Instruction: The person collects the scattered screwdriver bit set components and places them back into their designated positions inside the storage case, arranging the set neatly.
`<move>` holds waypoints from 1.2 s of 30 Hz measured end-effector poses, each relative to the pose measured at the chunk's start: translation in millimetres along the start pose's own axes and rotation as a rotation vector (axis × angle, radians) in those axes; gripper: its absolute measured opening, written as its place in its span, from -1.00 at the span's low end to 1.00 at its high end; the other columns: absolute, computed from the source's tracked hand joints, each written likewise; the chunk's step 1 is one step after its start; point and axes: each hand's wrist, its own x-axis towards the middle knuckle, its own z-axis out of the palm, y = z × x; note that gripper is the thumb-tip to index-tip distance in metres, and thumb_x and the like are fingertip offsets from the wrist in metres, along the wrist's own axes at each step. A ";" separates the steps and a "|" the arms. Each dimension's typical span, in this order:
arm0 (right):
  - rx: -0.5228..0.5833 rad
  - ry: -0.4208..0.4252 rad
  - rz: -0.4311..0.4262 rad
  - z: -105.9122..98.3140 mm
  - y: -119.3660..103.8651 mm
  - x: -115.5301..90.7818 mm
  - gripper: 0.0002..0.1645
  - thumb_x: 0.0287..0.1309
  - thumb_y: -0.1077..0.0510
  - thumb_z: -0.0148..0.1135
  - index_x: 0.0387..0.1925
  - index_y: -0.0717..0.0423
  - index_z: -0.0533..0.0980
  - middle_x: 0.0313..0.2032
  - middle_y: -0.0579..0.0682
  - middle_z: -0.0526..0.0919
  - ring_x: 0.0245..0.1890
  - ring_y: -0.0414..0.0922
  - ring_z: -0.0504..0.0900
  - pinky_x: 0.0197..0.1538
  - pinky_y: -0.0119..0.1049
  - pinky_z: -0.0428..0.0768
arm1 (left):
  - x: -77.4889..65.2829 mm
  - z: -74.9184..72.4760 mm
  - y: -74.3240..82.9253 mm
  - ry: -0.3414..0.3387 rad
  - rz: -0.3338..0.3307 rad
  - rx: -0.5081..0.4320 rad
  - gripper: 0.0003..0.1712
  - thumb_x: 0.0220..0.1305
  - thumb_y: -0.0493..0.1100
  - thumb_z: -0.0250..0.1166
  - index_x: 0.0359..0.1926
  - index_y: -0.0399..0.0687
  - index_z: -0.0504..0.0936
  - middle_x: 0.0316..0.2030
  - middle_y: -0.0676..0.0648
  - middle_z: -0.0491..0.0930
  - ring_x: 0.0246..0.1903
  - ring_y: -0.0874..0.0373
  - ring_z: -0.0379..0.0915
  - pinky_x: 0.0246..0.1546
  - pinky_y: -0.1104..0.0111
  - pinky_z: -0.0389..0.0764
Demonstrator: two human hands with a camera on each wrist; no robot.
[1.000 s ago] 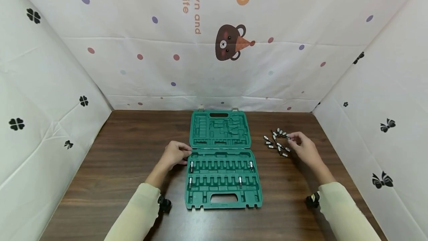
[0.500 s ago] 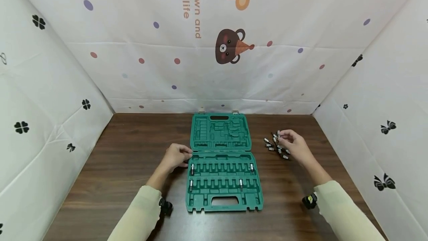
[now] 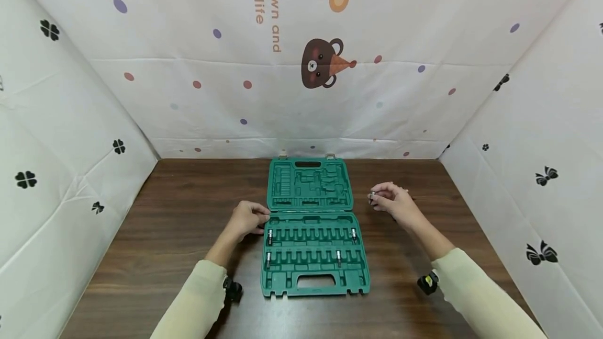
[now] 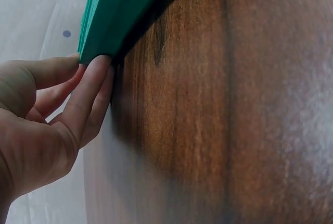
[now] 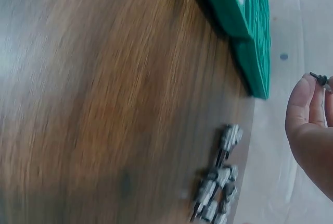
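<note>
On my feed, right hand (image 3: 398, 207) pinches one bit socket (image 3: 372, 196) above the table (image 3: 188, 192), right of the green socket case (image 3: 311, 267); left hand (image 3: 245, 218) pinches its left edge. Backdrop (image 3: 282, 103) reads (sideways) "down and", "of life".

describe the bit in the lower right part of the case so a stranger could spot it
On the brown table lies an open green case. In its nearer half, look along the slot row closest to the handle, towards the right. The bit there, its silver end towards the lid, sits well in from the case's side, while the other three seated bits hug the sides.
</note>
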 end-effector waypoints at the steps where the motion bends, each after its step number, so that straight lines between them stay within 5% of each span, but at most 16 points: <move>1: 0.001 -0.010 0.006 2.3 -1.0 0.1 -0.55 0.52 0.22 0.14 0.20 0.51 0.33 -0.01 0.26 0.62 -0.09 -0.12 0.71 -0.03 -0.36 0.75 | -0.2 0.0 0.6 -0.002 0.000 -0.002 -0.83 0.42 -0.36 0.30 -0.05 -0.28 0.76 -0.06 -0.27 0.67 -0.30 0.03 0.68 -0.37 0.23 0.81; 13: 0.016 -0.106 0.041 36.9 -14.5 5.6 -0.62 0.50 0.17 0.19 0.13 0.38 0.42 0.04 0.32 0.60 -0.06 -0.08 0.71 0.12 -0.01 0.73 | 0.5 -1.4 1.8 -0.002 -0.002 -0.009 -0.83 0.42 -0.36 0.30 -0.04 -0.29 0.76 -0.02 -0.28 0.66 -0.29 0.06 0.69 -0.36 0.21 0.81; 20: 0.035 -0.136 0.035 61.3 -18.8 8.3 -0.66 0.48 0.21 0.20 0.13 0.35 0.43 -0.02 0.15 0.63 -0.09 -0.14 0.68 0.12 0.02 0.72 | 2.5 -1.2 0.7 -0.018 0.002 -0.012 -0.84 0.41 -0.36 0.31 -0.05 -0.27 0.76 -0.10 -0.23 0.69 -0.22 0.03 0.68 -0.36 0.21 0.81; 36: 0.025 -0.273 0.015 112.9 -29.8 13.0 -0.69 0.47 0.22 0.22 0.12 0.32 0.49 0.00 0.23 0.65 -0.07 -0.08 0.70 0.16 0.15 0.68 | 0.9 -2.9 2.4 -0.032 -0.015 -0.005 -0.83 0.43 -0.36 0.28 -0.03 -0.29 0.74 -0.06 -0.25 0.70 -0.17 0.02 0.68 -0.34 0.21 0.81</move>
